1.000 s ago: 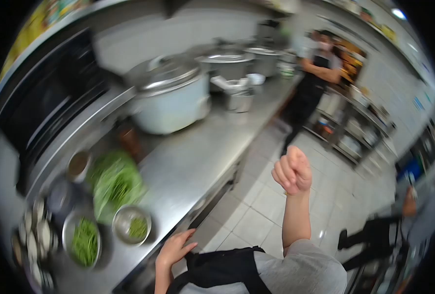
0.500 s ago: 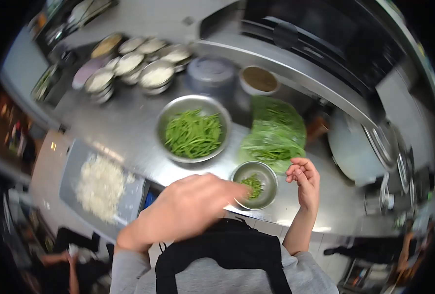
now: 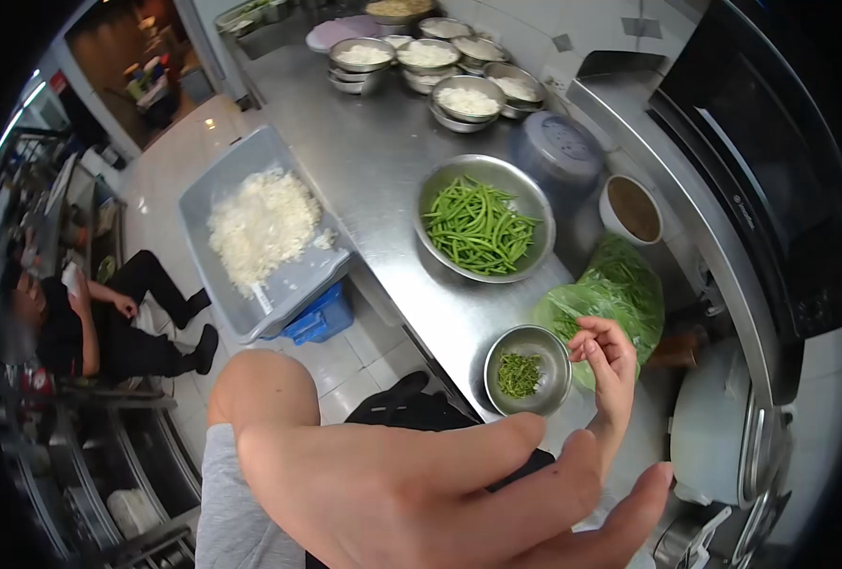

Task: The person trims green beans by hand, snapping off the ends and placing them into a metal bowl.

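My left hand (image 3: 411, 484) is raised close to the camera with its fingers apart, and nothing shows in it. Beside the small metal bowl (image 3: 559, 389), my right hand (image 3: 611, 370) hovers with loosely bent fingers; I see nothing held there. Small green trimmings (image 3: 519, 376) lie in that bowl. Farther back, a large metal bowl (image 3: 541, 204) contains green beans (image 3: 478, 226). Behind my right hand lies a green plastic bag (image 3: 620, 294) with more green vegetables inside.
To the left, a grey tub (image 3: 220, 175) contains white chopped food. Several stacked bowls (image 3: 426, 55) stand at the back. A blue-grey lidded container (image 3: 563, 147) and a brown-filled bowl (image 3: 631, 209) line the wall. Another person (image 3: 99, 318) sits at far left.
My head view has turned, so the counter appears rotated. My left hand has moved from above the small bowl toward the camera, fingers spread. My right hand stays beside the bowl.
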Demonstrator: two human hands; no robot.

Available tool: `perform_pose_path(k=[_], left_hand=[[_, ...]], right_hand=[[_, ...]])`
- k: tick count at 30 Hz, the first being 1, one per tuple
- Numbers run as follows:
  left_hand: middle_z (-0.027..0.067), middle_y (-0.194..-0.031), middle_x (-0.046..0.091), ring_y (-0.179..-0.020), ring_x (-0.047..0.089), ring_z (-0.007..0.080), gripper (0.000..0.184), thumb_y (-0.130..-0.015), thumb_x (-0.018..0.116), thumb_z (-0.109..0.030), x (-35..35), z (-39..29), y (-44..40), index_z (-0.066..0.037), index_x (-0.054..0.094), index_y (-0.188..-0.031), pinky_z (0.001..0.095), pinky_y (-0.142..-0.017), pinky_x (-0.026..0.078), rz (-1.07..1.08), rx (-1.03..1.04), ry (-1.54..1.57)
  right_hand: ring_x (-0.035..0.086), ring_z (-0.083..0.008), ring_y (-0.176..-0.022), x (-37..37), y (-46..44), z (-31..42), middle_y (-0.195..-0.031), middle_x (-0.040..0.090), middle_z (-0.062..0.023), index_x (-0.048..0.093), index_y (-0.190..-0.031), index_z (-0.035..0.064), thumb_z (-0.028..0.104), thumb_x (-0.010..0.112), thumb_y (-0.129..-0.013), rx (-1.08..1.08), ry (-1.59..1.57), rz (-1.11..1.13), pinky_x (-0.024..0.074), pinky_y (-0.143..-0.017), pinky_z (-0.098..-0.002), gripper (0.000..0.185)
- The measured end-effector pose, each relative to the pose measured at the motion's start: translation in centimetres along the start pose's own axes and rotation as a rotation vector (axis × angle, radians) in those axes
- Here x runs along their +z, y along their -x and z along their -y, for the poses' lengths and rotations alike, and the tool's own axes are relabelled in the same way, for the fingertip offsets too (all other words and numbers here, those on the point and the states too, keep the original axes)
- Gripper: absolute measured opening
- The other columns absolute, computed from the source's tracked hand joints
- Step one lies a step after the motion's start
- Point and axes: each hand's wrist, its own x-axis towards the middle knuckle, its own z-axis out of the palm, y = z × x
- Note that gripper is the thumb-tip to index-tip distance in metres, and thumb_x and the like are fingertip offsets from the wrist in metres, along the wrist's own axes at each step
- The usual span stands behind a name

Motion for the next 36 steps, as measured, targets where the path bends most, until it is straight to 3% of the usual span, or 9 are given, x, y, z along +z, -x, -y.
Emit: perform_pose_path(k=[8,11,13,17,22,26,28,31,36], left_hand=[[0.0037,-0.088,0.059,-0.066,0.05,0.0165,0.053,-0.067,0.065,-0.056,-4.1,-4.6,0.1,-0.003,0.063,-0.076,0.0206,-0.048,0.041,0.109,-0.238,-0.285],[0.0028,-0.085,0.057,-0.059,0.051,0.0085,0.029,-0.075,0.057,-0.014,-9.0,-5.7,0.1,-0.016,0.062,-0.103,0.0186,-0.043,0.038,0.454,-0.352,-0.195],[0.002,-0.083,0.052,-0.062,0.052,0.0139,0.049,-0.075,0.057,-0.013,-11.3,-7.3,2.4,-0.015,0.046,-0.123,0.0239,-0.045,0.042,0.68,-0.632,-0.083],[0.0117,-0.082,0.056,-0.073,0.058,0.0297,0.047,-0.082,0.054,-0.016,-14.7,-12.9,10.8,-0.011,0.039,-0.127,0.0369,-0.065,0.048,1.011,-1.294,-0.167],[0.0103,-0.079,0.057,-0.066,0.055,0.0143,0.038,-0.086,0.052,-0.017,-20.4,-28.6,33.8,-0.012,0.046,-0.123,0.0271,-0.064,0.048,-0.016,-2.259,-0.163],[0.0156,-0.109,0.057,-0.102,0.053,0.0331,0.039,-0.08,0.055,-0.037,-23.8,-60.8,47.7,-0.013,0.057,-0.111,0.0412,-0.087,0.042,1.39,-2.491,-0.682],[0.0097,-0.101,0.062,-0.101,0.055,0.0276,0.027,-0.07,0.063,-0.032,-22.7,-69.5,42.8,-0.013,0.066,-0.088,0.0396,-0.085,0.044,1.428,-2.845,-0.688],[0.0125,-0.045,0.055,-0.033,0.051,0.0235,0.019,-0.068,0.06,-0.012,-18.2,-77.3,35.8,-0.001,0.059,-0.053,0.0345,-0.034,0.039,-0.796,-2.716,-1.591],[0.0126,-0.054,0.059,-0.045,0.058,0.0226,0.023,-0.069,0.056,-0.015,-9.0,-80.5,33.8,-0.002,0.051,-0.051,0.036,-0.04,0.043,0.463,-2.816,-1.405]], right_hand=[[0.048,-0.0088,-0.063,7.2,-1.8,-3.0,-0.07,0.053,-0.0027,0.051,-0.074,0.0001,0.011,0.049,-0.088,0.083,-0.136,0.559,0.0399,-0.058,-0.0221,0.017],[0.044,-0.009,-0.059,10.8,-1.7,-4.4,-0.066,0.051,-0.0018,0.05,-0.068,0.0014,0.018,0.046,-0.09,0.008,-0.033,0.82,0.0352,-0.055,-0.0237,0.028],[0.043,-0.0089,-0.058,14.6,2.3,-8.4,-0.063,0.049,-0.0012,0.05,-0.069,0.0024,0.02,0.045,-0.091,-0.112,-0.074,0.285,0.0351,-0.054,-0.0236,0.029],[0.047,-0.0082,-0.057,18.8,0.9,-3.4,-0.062,0.049,-0.0014,0.053,-0.085,0.0004,0.016,0.047,-0.091,0.044,-0.208,1.024,0.038,-0.054,-0.0209,0.018],[0.048,-0.0071,-0.059,26.5,3.1,-1.5,-0.064,0.051,-0.0009,0.055,-0.093,-0.0005,0.01,0.049,-0.088,-0.037,-0.214,1.222,0.0395,-0.055,-0.0206,0.013],[0.056,-0.0144,-0.065,30.2,5.3,-1.7,-0.07,0.057,-0.0061,0.054,-0.097,-0.0009,0.013,0.054,-0.084,-0.426,0.293,1.425,0.0444,-0.061,-0.0265,0.019],[0.057,-0.018,-0.066,31.4,5.6,-0.6,-0.072,0.058,-0.0081,0.053,-0.1,-0.0009,0.015,0.056,-0.083,-0.746,0.546,1.548,0.0453,-0.062,-0.0286,0.023],[0.057,-0.0244,-0.068,33.9,7.0,0.2,-0.073,0.058,-0.0106,0.051,-0.106,0.0008,0.019,0.057,-0.083,-0.425,0.241,1.696,0.045,-0.063,-0.0322,0.03],[0.059,-0.0273,-0.074,36.3,9.1,0.7,-0.077,0.059,-0.012,0.048,-0.11,0.0017,0.023,0.055,-0.083,-0.664,0.415,1.607,0.0445,-0.064,-0.0359,0.035]])
